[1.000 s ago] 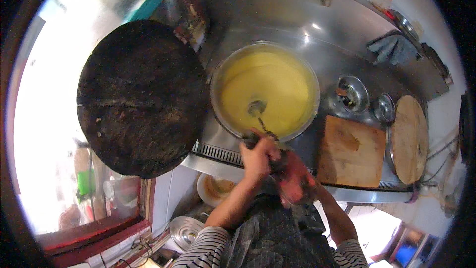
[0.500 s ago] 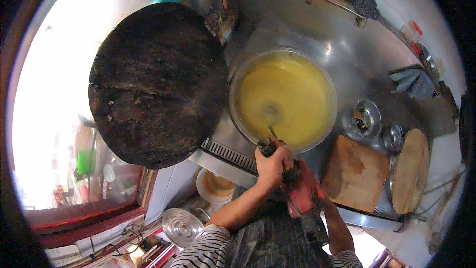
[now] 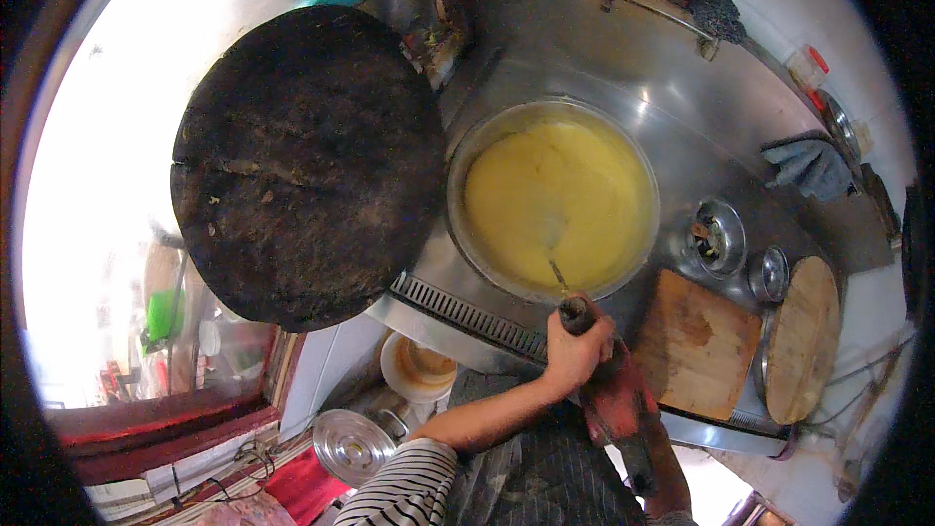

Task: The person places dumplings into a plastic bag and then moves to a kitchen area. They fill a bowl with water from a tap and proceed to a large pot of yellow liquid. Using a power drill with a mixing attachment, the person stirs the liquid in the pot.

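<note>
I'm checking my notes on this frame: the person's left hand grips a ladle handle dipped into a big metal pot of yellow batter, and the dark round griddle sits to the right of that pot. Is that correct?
Not quite. In the head view the dark round griddle sits to the left of the metal pot, not the right. The rest holds: the left hand grips the ladle handle dipped into the yellow batter.

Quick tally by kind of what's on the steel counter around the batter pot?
Large metal pot of yellow batter: 1
Round dark griddle plate: 1
Wooden boards, one square, one round: 2
Small round metal cups: 2
Grey cloth: 1
Total: 7
</note>
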The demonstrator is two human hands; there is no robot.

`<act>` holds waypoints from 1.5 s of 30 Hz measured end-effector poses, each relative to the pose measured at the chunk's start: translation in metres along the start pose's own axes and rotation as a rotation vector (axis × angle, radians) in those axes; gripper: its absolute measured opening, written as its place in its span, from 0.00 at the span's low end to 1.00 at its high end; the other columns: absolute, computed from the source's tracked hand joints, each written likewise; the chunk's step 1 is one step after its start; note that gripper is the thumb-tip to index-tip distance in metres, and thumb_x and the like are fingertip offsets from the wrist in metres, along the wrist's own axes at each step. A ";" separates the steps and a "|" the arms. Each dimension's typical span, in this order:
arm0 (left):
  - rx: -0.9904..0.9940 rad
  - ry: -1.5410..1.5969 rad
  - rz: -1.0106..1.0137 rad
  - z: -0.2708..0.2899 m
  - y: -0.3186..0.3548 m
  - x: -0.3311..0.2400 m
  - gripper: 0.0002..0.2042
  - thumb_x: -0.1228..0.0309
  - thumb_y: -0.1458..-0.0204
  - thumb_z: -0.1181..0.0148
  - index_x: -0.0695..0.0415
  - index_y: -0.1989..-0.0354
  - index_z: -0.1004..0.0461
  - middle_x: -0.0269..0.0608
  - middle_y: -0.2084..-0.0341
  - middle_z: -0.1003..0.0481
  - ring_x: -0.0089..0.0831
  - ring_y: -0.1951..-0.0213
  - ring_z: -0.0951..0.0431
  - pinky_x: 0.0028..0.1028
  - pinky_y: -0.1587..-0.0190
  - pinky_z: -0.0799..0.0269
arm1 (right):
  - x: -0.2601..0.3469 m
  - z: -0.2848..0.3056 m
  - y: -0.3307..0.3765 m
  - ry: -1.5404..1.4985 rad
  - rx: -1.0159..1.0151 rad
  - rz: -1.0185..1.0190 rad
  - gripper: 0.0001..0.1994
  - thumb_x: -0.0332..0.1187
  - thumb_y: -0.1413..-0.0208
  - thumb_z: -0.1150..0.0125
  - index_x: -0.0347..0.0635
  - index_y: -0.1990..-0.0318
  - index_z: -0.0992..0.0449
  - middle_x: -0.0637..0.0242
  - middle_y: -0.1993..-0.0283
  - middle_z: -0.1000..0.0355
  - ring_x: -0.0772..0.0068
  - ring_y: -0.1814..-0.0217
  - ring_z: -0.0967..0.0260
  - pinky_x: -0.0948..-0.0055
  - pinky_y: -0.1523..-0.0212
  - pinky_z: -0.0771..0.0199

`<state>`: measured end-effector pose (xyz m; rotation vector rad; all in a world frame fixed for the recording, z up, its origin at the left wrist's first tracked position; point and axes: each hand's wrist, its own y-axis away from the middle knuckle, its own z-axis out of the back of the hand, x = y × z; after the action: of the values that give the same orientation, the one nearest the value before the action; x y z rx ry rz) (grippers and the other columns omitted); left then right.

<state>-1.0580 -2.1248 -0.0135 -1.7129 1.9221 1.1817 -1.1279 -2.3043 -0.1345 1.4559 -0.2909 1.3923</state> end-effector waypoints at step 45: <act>-0.126 0.131 -0.103 0.036 -0.085 -0.079 0.07 0.82 0.59 0.50 0.58 0.78 0.41 0.37 0.91 0.41 0.28 0.91 0.42 0.29 0.85 0.42 | -0.042 -0.009 -0.084 0.160 -0.055 0.074 0.29 0.37 0.57 0.35 0.41 0.45 0.37 0.59 0.48 0.33 0.62 0.47 0.36 0.66 0.44 0.38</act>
<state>-0.9707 -2.0407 -0.0113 -1.9756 1.8413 1.2029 -1.0820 -2.2813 -0.2135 1.2915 -0.2810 1.5397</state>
